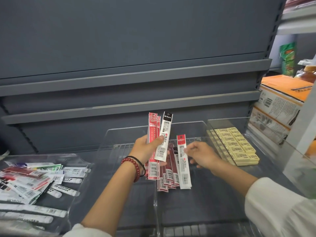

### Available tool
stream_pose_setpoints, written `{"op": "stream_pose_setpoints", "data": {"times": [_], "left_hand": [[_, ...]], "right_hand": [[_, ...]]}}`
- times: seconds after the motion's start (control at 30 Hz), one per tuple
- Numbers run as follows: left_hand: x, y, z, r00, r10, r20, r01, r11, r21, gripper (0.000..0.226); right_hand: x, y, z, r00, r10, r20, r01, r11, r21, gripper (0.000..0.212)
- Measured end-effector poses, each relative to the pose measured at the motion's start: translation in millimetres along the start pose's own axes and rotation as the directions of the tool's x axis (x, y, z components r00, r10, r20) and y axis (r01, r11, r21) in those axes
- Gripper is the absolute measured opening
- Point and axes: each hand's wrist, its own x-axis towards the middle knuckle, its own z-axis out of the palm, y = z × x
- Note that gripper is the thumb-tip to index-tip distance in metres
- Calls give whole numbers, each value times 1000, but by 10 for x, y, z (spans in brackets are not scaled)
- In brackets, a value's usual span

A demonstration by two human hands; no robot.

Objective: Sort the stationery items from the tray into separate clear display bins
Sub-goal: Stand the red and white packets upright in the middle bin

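Grey shop shelving (136, 48) stands behind. The left hand (145, 149) grasps red and white refill packets (165, 134) over the middle clear bin (109, 134). The right hand (203, 156) is at a white packet (183, 168) there, grip unclear.

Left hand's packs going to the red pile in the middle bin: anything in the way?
Nothing solid. The left hand holds its packs just above the red pile, and the clear bin is open on top. The right hand is at a white pack on the pile's right side.

Tray (51, 155) partly beyond left edge.
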Motion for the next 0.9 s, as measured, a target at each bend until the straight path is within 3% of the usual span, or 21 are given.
{"op": "stream_pose_setpoints", "data": {"times": [0.13,0.33,0.43,0.6,0.77,0.9], "left_hand": [[5,-9,5,1000,-7,-20,8,999,44,15],[12,-22,9,1000,-7,-24,8,999,34,6],[23,-29,12,1000,-8,-24,9,999,35,8],[12,-31,31,999,-16,50,11,996,88,11],[-15,-6,46,995,-63,83,60,997,39,18],[-25,28,70,998,-67,-6,66,997,-45,28]], "right_hand": [[58,164,38,996,24,82,1,957,-289,10],[94,117,62,1000,7,18,-1,950,-312,9],[16,-65,37,993,-120,-16,119,990,-79,12],[-129,-343,57,969,-248,24,233,937,262,18],[-106,-374,62,981,-190,-33,189,914,360,15],[-38,-283,1,986,-132,-103,158,935,319,13]]}}
